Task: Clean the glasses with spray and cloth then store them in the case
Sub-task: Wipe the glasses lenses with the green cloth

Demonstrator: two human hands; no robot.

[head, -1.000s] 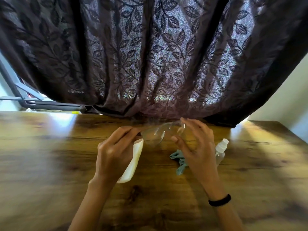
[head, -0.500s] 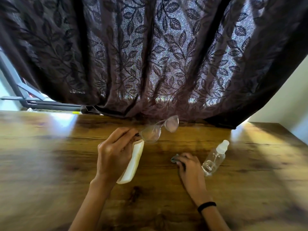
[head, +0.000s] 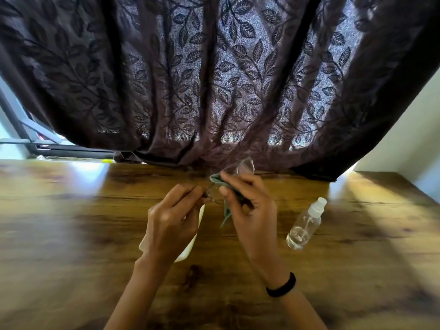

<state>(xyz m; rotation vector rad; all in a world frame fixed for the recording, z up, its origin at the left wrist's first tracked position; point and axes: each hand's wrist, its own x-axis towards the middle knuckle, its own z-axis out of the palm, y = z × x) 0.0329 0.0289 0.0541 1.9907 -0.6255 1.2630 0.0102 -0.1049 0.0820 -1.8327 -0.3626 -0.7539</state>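
My left hand (head: 172,217) pinches the clear-lensed glasses (head: 245,166) by their left end and holds them above the table. My right hand (head: 250,210) grips a grey-green cloth (head: 226,210) and presses it against the middle of the glasses; one lens sticks out above my fingers. A cream glasses case (head: 190,244) lies on the wooden table (head: 71,234) under my left hand, mostly hidden by it. A clear spray bottle (head: 304,225) with a white cap lies on its side to the right of my right hand.
A dark leaf-patterned curtain (head: 214,79) hangs along the table's far edge. A window frame (head: 35,144) shows at the far left and a pale wall (head: 404,139) at the right. A black band sits on my right wrist.
My right hand let go of the glasses, dropped to the table, picked up the cloth and brought it up onto the glasses. My left hand kept holding the glasses.
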